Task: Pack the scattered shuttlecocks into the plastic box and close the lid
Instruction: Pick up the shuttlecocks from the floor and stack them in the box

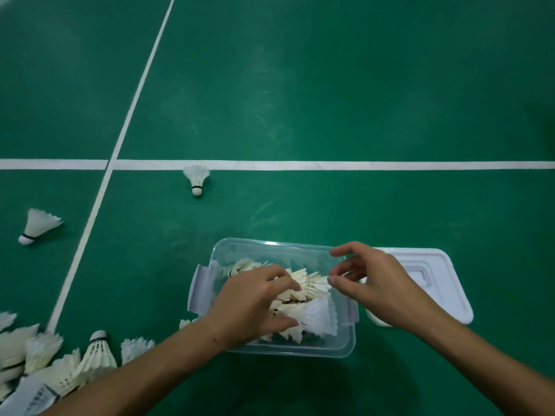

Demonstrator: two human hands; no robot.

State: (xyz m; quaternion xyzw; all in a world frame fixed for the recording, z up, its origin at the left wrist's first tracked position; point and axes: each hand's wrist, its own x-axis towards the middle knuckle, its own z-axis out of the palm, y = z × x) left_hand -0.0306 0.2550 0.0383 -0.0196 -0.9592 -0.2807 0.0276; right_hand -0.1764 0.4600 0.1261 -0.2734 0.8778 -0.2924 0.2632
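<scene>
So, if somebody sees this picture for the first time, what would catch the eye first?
Probably the two hands over the clear plastic box in the lower middle: the left hand presses on the white shuttlecocks inside, and the right hand hovers just above with spread fingers. Next, the white lid lying on the green floor right of the box, and a heap of loose shuttlecocks at lower left.

We are on an indoor badminton court, our view down on a green sports floor [330, 85], white boundary lines [330, 165] crossing it at right angles, feathered shuttlecocks [196, 178] scattered over the floor around us
</scene>
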